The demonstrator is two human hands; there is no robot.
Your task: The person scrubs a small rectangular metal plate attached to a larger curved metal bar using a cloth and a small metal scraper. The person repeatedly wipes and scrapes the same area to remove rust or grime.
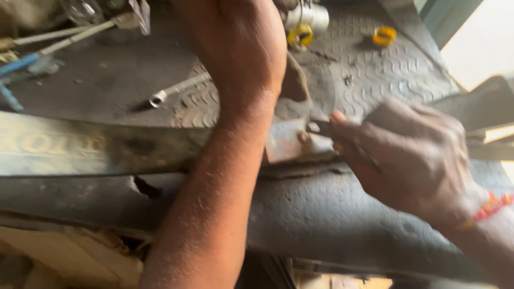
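My left hand (pixel 241 48) reaches forward over a worn car door sill (pixel 300 214), its fingers hidden beyond the top of the frame, so what it touches is unseen. My right hand (pixel 407 155) is closed around a small dark tool (pixel 320 127), whose tip rests against a rusty metal bracket (pixel 289 143) on the sill. A red and orange thread band (pixel 495 206) circles the right wrist. The picture is blurred by motion.
A grey patterned rubber floor mat (pixel 375 69) lies beyond the sill. On it rest a metal tube (pixel 176 90), two yellow rings (pixel 384 36) and a white cylinder (pixel 310 17). Long rods and a blue-handled tool (pixel 21 64) lie at the far left.
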